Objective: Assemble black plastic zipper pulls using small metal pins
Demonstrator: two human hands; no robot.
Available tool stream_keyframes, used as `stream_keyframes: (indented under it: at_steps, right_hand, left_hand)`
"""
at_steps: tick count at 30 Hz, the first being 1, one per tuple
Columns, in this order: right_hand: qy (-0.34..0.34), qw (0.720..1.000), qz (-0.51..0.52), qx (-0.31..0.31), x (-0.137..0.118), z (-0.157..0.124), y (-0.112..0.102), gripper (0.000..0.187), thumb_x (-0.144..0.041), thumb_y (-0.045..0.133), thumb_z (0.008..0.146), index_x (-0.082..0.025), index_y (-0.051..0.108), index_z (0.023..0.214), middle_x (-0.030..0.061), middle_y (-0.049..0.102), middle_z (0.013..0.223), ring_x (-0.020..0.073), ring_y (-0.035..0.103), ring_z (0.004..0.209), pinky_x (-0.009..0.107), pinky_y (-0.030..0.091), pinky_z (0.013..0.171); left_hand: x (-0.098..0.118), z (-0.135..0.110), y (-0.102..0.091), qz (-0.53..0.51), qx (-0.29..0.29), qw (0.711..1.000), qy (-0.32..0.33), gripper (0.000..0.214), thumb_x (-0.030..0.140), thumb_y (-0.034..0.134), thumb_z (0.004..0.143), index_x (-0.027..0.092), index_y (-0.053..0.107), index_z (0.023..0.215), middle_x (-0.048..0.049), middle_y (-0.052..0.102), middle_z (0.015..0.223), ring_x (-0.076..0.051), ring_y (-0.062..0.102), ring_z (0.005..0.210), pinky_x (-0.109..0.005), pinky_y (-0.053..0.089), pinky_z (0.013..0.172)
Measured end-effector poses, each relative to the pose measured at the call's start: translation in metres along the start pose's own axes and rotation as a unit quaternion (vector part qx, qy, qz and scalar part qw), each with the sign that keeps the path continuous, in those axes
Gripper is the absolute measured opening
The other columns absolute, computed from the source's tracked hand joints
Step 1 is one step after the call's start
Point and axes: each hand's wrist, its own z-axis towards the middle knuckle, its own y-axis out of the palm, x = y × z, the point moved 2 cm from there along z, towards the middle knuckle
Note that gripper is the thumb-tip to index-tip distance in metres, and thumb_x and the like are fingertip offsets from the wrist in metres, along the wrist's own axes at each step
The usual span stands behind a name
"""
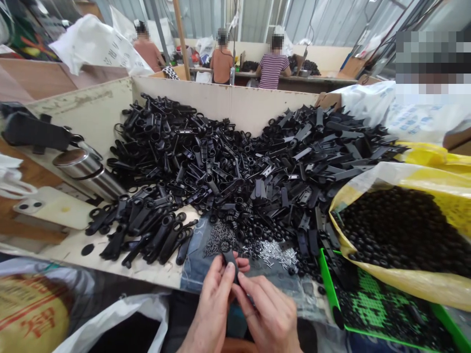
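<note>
A long black plastic part with a ring-shaped end (229, 255) is held over the near edge of the bench. My left hand (217, 289) grips it, thumb on top and fingers beneath. My right hand (267, 304) pinches its near end between thumb and fingers; whether a smaller piece is in that pinch I cannot make out. Just beyond my hands lie a heap of dark screws (221, 239) and a heap of silver pins (275, 253) on blue denim cloth (196, 250). Similar black parts (154, 235) lie in a row to the left.
Big piles of black parts (176, 142) fill the walled bench. At right stand a yellow sack of black beads (397, 230) and a green basket (326, 279). A steel flask (88, 171) and a phone (55, 206) lie left. Several people sit in the background.
</note>
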Motion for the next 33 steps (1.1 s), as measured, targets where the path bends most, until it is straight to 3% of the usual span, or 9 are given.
stream_keyframes:
  at_steps: [3, 6, 10, 13, 17, 20, 23, 27, 33]
  right_hand:
    - [0.03, 0.999, 0.033, -0.028, 0.003, -0.003, 0.001, 0.012, -0.015, 0.06, 0.099, -0.014, 0.071, 0.106, 0.0058, 0.073, 0.078, 0.0164, 0.069, 0.064, 0.024, 0.053, 0.06]
    - [0.175, 0.973, 0.128, -0.074, 0.014, 0.0, -0.002, 0.015, -0.032, 0.068, 0.096, -0.019, 0.075, 0.099, 0.0012, 0.069, 0.071, 0.0134, 0.06, 0.053, 0.022, 0.047, 0.049]
    - [0.407, 0.855, 0.295, -0.126, 0.033, 0.011, -0.002, 0.039, -0.052, 0.077, 0.084, -0.018, 0.071, 0.104, -0.0026, 0.063, 0.066, 0.0131, 0.058, 0.05, 0.023, 0.045, 0.048]
    - [0.414, 0.796, 0.398, -0.192, 0.034, 0.018, 0.001, 0.037, -0.053, 0.075, 0.085, -0.017, 0.069, 0.094, -0.0042, 0.059, 0.062, 0.0133, 0.059, 0.051, 0.024, 0.044, 0.051]
    - [0.383, 0.798, 0.4, -0.237, 0.03, 0.014, 0.007, 0.027, -0.044, 0.071, 0.091, -0.018, 0.068, 0.088, -0.0033, 0.06, 0.068, 0.0118, 0.06, 0.055, 0.023, 0.043, 0.055]
    - [0.384, 0.804, 0.38, -0.248, 0.028, 0.006, 0.013, 0.026, -0.043, 0.069, 0.092, -0.018, 0.067, 0.087, -0.0029, 0.059, 0.07, 0.0127, 0.06, 0.056, 0.024, 0.043, 0.054]
    - [0.348, 0.861, 0.307, -0.209, 0.03, 0.006, 0.015, 0.021, -0.04, 0.068, 0.092, -0.019, 0.07, 0.089, -0.0014, 0.06, 0.079, 0.0112, 0.055, 0.057, 0.024, 0.041, 0.055]
    - [0.292, 0.916, 0.236, -0.142, 0.034, 0.013, 0.009, 0.015, -0.035, 0.07, 0.09, -0.02, 0.072, 0.09, 0.0, 0.061, 0.086, 0.0114, 0.05, 0.062, 0.024, 0.04, 0.058]
    - [0.395, 0.849, 0.325, -0.134, 0.037, 0.007, 0.008, 0.031, -0.049, 0.069, 0.09, -0.019, 0.069, 0.096, 0.0005, 0.064, 0.079, 0.014, 0.053, 0.063, 0.025, 0.044, 0.059]
  left_hand:
    - [0.0, 0.006, -0.005, 0.06, 0.011, 0.998, 0.023, 0.051, 0.056, 0.074, 0.084, 0.019, 0.067, 0.118, -0.0098, 0.074, 0.109, -0.023, 0.067, 0.101, -0.032, 0.054, 0.088]
    - [0.002, 0.008, -0.009, 0.127, -0.004, 0.992, 0.026, 0.055, 0.06, 0.07, 0.084, 0.016, 0.067, 0.117, -0.0077, 0.073, 0.095, -0.018, 0.066, 0.077, -0.028, 0.055, 0.073]
    - [0.007, -0.002, -0.017, 0.257, -0.066, 0.964, 0.004, 0.059, 0.061, 0.058, 0.092, 0.018, 0.062, 0.133, -0.0042, 0.071, 0.082, -0.016, 0.062, 0.064, -0.029, 0.054, 0.066]
    - [0.012, -0.016, -0.028, 0.344, -0.099, 0.934, -0.014, 0.061, 0.061, 0.052, 0.094, 0.024, 0.056, 0.143, -0.0078, 0.073, 0.1, -0.021, 0.068, 0.085, -0.032, 0.056, 0.084]
    - [0.013, -0.028, -0.041, 0.416, -0.086, 0.905, -0.014, 0.064, 0.06, 0.051, 0.094, 0.023, 0.053, 0.147, -0.011, 0.072, 0.108, -0.027, 0.066, 0.102, -0.036, 0.055, 0.09]
    - [0.008, -0.026, -0.04, 0.412, -0.079, 0.908, -0.017, 0.059, 0.057, 0.051, 0.095, 0.021, 0.055, 0.141, -0.0068, 0.071, 0.091, -0.023, 0.067, 0.079, -0.033, 0.057, 0.071]
    - [0.004, -0.017, -0.032, 0.309, -0.122, 0.943, -0.017, 0.048, 0.051, 0.051, 0.099, 0.022, 0.055, 0.137, -0.0062, 0.071, 0.098, -0.019, 0.067, 0.077, -0.03, 0.058, 0.067]
    - [0.008, -0.007, -0.029, 0.248, -0.108, 0.962, 0.044, 0.034, 0.042, 0.058, 0.097, 0.022, 0.058, 0.125, -0.0107, 0.067, 0.126, -0.025, 0.065, 0.111, -0.034, 0.058, 0.089]
    - [0.022, -0.013, -0.025, 0.397, -0.101, 0.907, 0.096, 0.028, 0.039, 0.053, 0.098, 0.024, 0.065, 0.117, -0.0106, 0.07, 0.124, -0.027, 0.067, 0.109, -0.041, 0.053, 0.099]
